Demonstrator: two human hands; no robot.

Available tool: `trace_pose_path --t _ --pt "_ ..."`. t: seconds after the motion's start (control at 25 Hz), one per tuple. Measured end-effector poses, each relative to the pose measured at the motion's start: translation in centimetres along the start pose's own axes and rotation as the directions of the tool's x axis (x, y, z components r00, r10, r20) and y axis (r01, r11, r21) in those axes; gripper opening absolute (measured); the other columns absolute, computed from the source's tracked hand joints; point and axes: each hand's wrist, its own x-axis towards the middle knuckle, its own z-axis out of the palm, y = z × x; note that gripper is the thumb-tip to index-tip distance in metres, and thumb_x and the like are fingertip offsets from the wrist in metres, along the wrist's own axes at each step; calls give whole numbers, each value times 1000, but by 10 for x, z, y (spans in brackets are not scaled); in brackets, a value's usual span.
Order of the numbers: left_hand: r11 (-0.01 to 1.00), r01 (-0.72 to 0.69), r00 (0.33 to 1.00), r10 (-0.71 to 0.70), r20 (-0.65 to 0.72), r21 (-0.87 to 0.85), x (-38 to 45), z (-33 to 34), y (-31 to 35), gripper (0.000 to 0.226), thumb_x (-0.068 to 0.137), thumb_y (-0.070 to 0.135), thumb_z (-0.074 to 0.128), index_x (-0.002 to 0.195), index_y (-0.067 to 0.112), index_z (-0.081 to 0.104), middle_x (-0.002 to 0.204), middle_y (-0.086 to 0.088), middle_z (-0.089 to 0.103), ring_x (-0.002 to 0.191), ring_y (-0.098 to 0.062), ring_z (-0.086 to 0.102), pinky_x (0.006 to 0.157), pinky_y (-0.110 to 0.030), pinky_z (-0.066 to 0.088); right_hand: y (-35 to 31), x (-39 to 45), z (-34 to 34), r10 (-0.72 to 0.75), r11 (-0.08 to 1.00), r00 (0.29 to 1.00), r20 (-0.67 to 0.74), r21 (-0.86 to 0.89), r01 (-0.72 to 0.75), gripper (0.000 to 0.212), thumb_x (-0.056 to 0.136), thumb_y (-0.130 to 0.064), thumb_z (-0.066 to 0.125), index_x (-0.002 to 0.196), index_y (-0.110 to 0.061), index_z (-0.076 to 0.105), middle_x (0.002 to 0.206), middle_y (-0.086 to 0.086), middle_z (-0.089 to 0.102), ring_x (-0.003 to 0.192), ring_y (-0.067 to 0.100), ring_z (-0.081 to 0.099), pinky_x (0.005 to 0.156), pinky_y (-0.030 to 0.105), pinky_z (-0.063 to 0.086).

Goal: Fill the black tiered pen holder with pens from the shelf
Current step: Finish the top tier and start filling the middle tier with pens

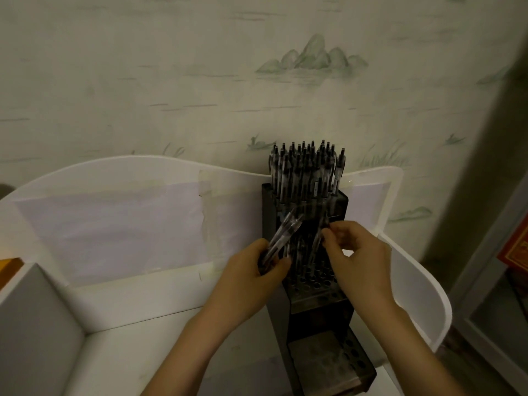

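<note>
Against the patterned wall point(200, 81), white shelf point(128, 224), black pen holder point(314, 295) with upright pens point(307, 170) behind, left hand point(251, 274) gripping a pen bundle point(281, 235), right hand point(357, 252) pinching one pen point(317, 238).

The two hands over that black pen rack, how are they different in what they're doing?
The left hand grips a bundle of pens, slanted up to the right; the right hand pinches one pen in its fingertips. The left hand sits at the pen holder's left edge, the right hand over its middle tiers. Both hold dark, clear-barrelled pens above empty holes.
</note>
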Motion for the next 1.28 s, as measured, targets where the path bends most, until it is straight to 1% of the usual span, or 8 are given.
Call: trace_pose_path --t 0.32,0.44,0.64,0.8,0.96,1.08,1.2,1.28 --pt "1000 22 1000 -22 -6 -6 -1 -3 -1 32 90 33 64 66 27 43 55 16 47 48 -1 39 47 -14 32 8 2 5 -45 995 998 33 -86 47 10 87 -20 71 94 -26 68 78 -28 59 81 -18 58 67 -4 39" --pt "1000 24 1000 -24 -2 -1 -1 -3 -2 31 89 34 63 66 28 43 55 16 47 47 -1 40 48 -13 33 13 0 8 -15 995 998 64 -96 21 9 88 -21 70 97 -20 71 77 -24 62 82 -15 59 66 -4 40" --pt "1000 9 1000 -9 -3 6 1 -1 -1 32 90 32 63 66 28 42 54 17 46 47 -1 40 48 -12 34 12 7 5 -17 989 996 92 -142 30 8 89 -21 70 95 -18 72 74 -18 62 76 -15 59 65 -5 38" --pt "1000 -4 1000 4 -7 13 4 0 -1 31 90 31 63 68 23 44 55 16 46 48 -1 40 48 -12 33 7 18 2 2 976 982 187 -212 39 10 89 -24 70 96 -18 74 77 -13 65 70 -11 56 65 -5 39" --pt "1000 -12 1000 12 -7 19 5 4 1 28 90 31 63 72 16 48 57 15 47 48 -1 40 47 -12 33 4 23 3 4 967 976 216 -251 51 10 88 -23 71 95 -17 74 75 -12 62 67 -11 53 64 -6 37" --pt "1000 -19 1000 19 -9 16 6 4 2 28 90 31 64 71 18 48 57 16 48 48 0 40 48 -10 34 8 11 7 52 973 971 232 -231 3 9 88 -21 70 95 -16 74 78 -8 67 67 -11 53 63 -6 37" --pt "1000 -13 1000 14 -16 13 8 5 2 28 89 33 64 73 16 49 57 16 47 48 -1 40 49 -12 35 12 8 8 82 971 969 234 -236 -25 6 88 -22 71 92 -18 73 72 -17 60 66 -10 54 62 -5 38" --pt "1000 -11 1000 11 -16 11 8 6 3 28 89 33 64 73 16 49 56 16 47 48 -1 40 49 -12 34 14 10 7 113 965 960 256 -257 -45 6 88 -24 71 91 -19 72 71 -18 58 66 -8 55 60 -2 41"
